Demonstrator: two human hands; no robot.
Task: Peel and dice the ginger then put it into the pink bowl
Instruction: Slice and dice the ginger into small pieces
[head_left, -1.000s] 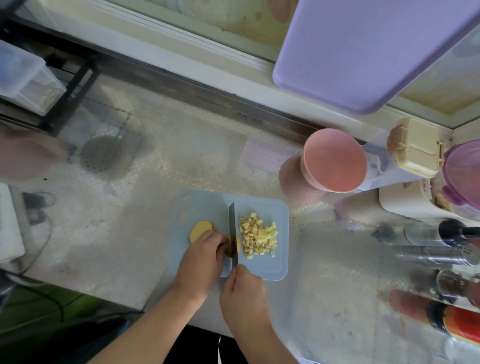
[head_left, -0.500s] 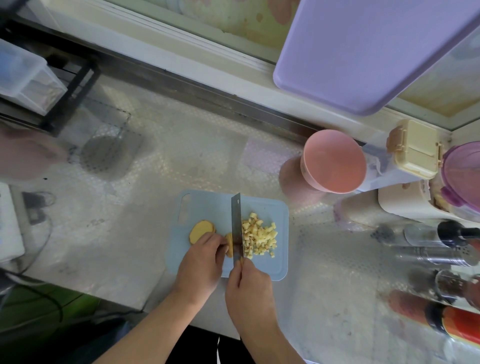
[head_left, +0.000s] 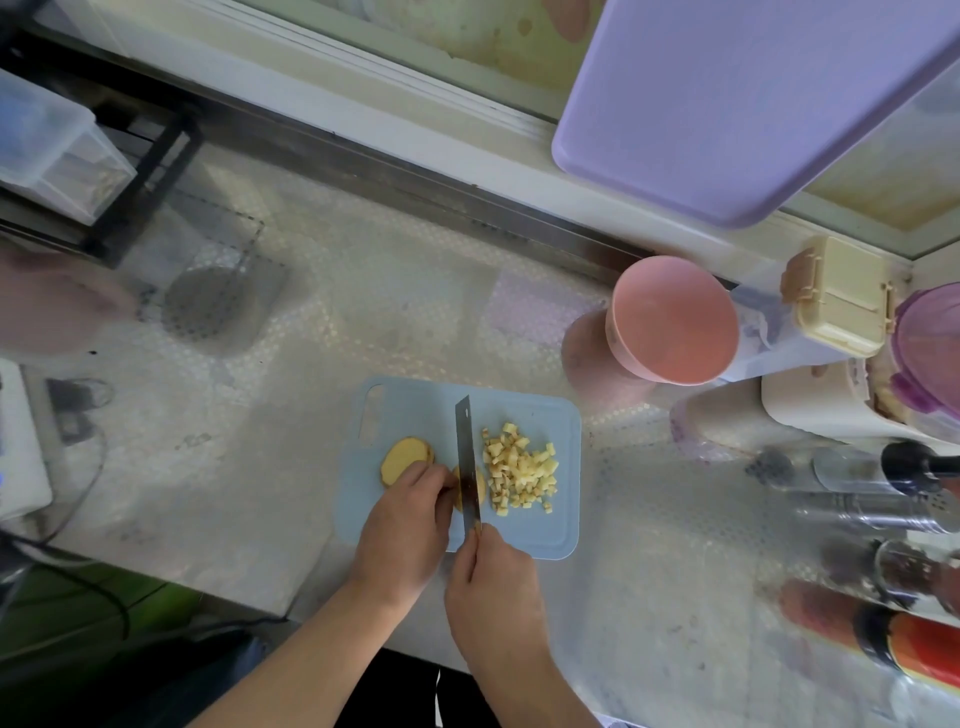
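Observation:
A light blue cutting board (head_left: 563, 415) lies on the counter. On its right half sits a pile of diced ginger (head_left: 519, 470). A few round ginger slices (head_left: 402, 457) lie on the left half. My left hand (head_left: 402, 525) presses another ginger slice (head_left: 482, 491) down beside the blade. My right hand (head_left: 493, 592) grips the handle of a knife (head_left: 466, 457), whose blade stands edge-down across that slice. The pink bowl (head_left: 672, 319) stands empty on the counter, beyond the board's far right corner.
A lilac board (head_left: 727, 104) leans at the window above the bowl. Right of the bowl stand a cream lidded box (head_left: 836, 296), a purple-lidded container (head_left: 930, 343) and several bottles (head_left: 883, 509). A clear bin (head_left: 47, 150) on a black rack sits far left. The counter's front edge runs under my wrists.
The knife blade has shifted slightly right along the held slice and now sits across it. The left hand stays on the ginger; the diced pile is unchanged.

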